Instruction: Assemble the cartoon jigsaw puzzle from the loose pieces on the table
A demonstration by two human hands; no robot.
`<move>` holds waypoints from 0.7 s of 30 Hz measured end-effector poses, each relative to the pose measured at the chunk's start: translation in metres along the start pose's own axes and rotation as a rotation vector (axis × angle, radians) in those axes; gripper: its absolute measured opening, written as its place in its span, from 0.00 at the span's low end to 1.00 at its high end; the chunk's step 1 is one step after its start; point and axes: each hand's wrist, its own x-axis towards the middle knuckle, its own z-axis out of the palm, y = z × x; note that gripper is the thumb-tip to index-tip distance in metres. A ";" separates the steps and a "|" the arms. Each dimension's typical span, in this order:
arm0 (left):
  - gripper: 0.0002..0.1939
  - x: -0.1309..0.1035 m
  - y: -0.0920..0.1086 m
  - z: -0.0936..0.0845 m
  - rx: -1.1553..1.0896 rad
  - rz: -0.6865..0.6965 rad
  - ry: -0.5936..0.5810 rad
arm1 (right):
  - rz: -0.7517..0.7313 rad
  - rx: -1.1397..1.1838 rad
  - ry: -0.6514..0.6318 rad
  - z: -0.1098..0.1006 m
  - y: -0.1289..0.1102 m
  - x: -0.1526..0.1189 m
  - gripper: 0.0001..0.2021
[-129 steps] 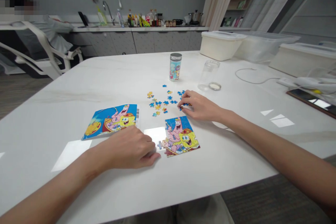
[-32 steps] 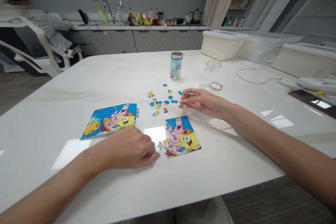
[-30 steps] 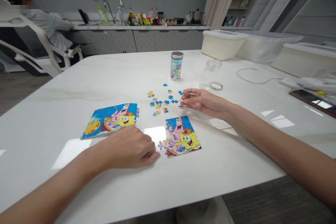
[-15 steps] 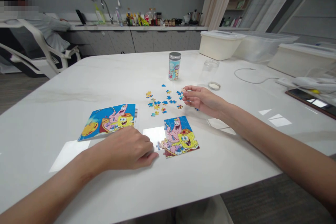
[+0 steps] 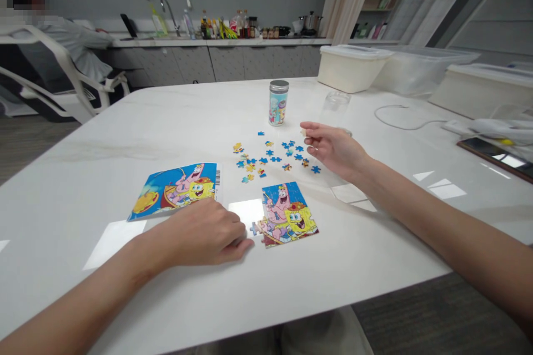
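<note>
My right hand (image 5: 335, 150) is raised over the table's right side, thumb and fingertips pinching a small puzzle piece (image 5: 303, 132) whose pale side shows. Loose puzzle pieces (image 5: 276, 159), mostly blue and yellow, are scattered to its left and below it. My left hand (image 5: 212, 233) rests knuckles up on the tabletop, fingers curled and thumb stretched forward; nothing shows in it. Just right of its thumb lies the partly joined cartoon puzzle (image 5: 289, 215), with uneven knobs on its left edge. Behind that hand is a folded picture sheet (image 5: 175, 191) bearing a matching picture.
A cartoon-printed jar with a metal lid (image 5: 278, 102) stands behind the pieces. Beyond my right hand is a clear jar (image 5: 336, 104). Storage boxes (image 5: 353, 69), a cable (image 5: 387, 121) and a dark-edged tablet (image 5: 499, 158) occupy the right side. A person sits at far left.
My right hand has lifted and moved slightly right with the puzzle piece, uncovering several loose pieces. It now hides most of the ring-shaped lid. My left hand stays in place.
</note>
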 end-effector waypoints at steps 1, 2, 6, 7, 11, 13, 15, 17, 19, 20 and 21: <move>0.20 0.000 0.000 0.000 0.001 0.001 -0.003 | 0.019 0.019 0.018 0.000 -0.001 0.000 0.11; 0.19 0.000 0.000 0.000 0.002 0.001 -0.007 | 0.043 0.035 0.031 -0.001 -0.001 0.001 0.11; 0.19 0.000 0.000 0.002 0.005 -0.003 -0.015 | 0.089 0.075 0.057 0.000 0.002 0.003 0.10; 0.19 0.000 -0.001 0.003 0.005 -0.004 -0.016 | 0.092 0.082 0.058 0.000 0.002 0.003 0.10; 0.19 -0.001 -0.001 0.003 0.003 -0.010 -0.024 | 0.110 0.075 0.048 0.000 0.004 0.004 0.10; 0.19 0.000 -0.001 0.003 -0.002 -0.014 -0.024 | 0.102 0.057 0.029 0.000 0.006 0.004 0.10; 0.19 0.000 -0.001 0.004 -0.009 -0.016 -0.019 | 0.085 0.042 0.013 -0.001 0.007 0.004 0.10; 0.19 0.000 -0.001 0.004 -0.014 -0.017 -0.014 | 0.074 0.027 -0.005 -0.001 0.009 0.005 0.11; 0.19 0.000 -0.001 0.004 -0.014 -0.018 -0.016 | 0.072 0.018 -0.023 -0.001 0.011 0.005 0.12; 0.19 0.000 -0.001 0.004 -0.011 -0.019 -0.021 | 0.075 0.016 -0.029 -0.001 0.011 0.005 0.12; 0.19 0.000 -0.001 0.004 -0.007 -0.020 -0.026 | 0.081 0.014 -0.034 -0.001 0.011 0.004 0.12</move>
